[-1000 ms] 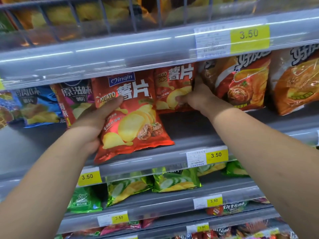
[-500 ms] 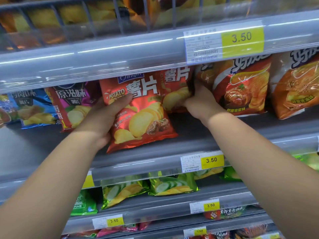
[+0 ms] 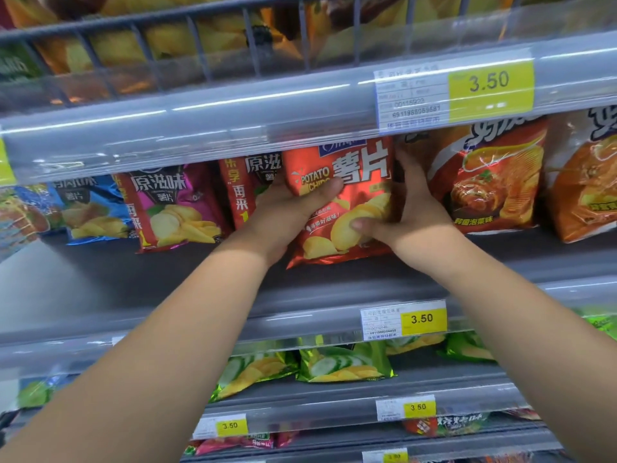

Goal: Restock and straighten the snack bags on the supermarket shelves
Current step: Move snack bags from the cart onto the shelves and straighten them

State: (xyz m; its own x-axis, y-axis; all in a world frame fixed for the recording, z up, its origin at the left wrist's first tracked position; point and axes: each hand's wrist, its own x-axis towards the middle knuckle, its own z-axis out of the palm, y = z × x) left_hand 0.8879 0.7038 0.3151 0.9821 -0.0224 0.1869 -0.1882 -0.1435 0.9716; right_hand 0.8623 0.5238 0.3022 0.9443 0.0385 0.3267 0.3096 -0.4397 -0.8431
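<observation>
A red potato chip bag [image 3: 347,182] stands upright at the back of the grey middle shelf [image 3: 334,282]. My left hand [image 3: 287,215] grips its left edge, thumb across the front. Its right edge is held by my right hand [image 3: 400,212], thumb pressed on the printed chips. The second red bag that stood there earlier is hidden behind it. Left of it stand two purple-and-red chip bags [image 3: 173,205] and a blue bag [image 3: 90,208]. An orange-red bag [image 3: 487,182] stands right of my right hand.
The upper shelf's rail [image 3: 267,118] with a 3.50 price tag [image 3: 487,85] overhangs the bag tops. Green cucumber chip bags [image 3: 340,365] lie on the shelf below. Another orange bag [image 3: 587,188] is at far right. Bare shelf floor lies in front of the bags.
My left hand has pushed the red bag back and to the right, from the shelf's front edge to upright at the back. My right hand has shifted onto its right edge.
</observation>
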